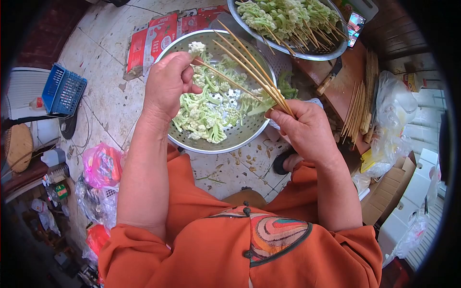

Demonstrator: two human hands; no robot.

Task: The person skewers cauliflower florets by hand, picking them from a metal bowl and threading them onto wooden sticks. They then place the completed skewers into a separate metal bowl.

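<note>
My left hand (168, 81) is closed in a pinch around a small cauliflower floret (197, 48), its white head showing above the fingers. Several bamboo skewers (249, 65) fan out from my right hand (305, 127), which grips them near their lower ends. One thin skewer (225, 77) slants across to my left fingertips. A pale green cauliflower piece (261, 103) sits by the right thumb, against the skewers. Below both hands stands a large metal colander (233, 144) with loose cauliflower florets (204, 122) inside.
A second metal bowl (307, 57) at the top holds skewered cauliflower (288, 19). A knife (329, 77) and bundled skewers (354, 113) lie on the wooden board at right, near a phone (355, 29). Left are a blue basket (65, 91) and plastic bags (102, 165).
</note>
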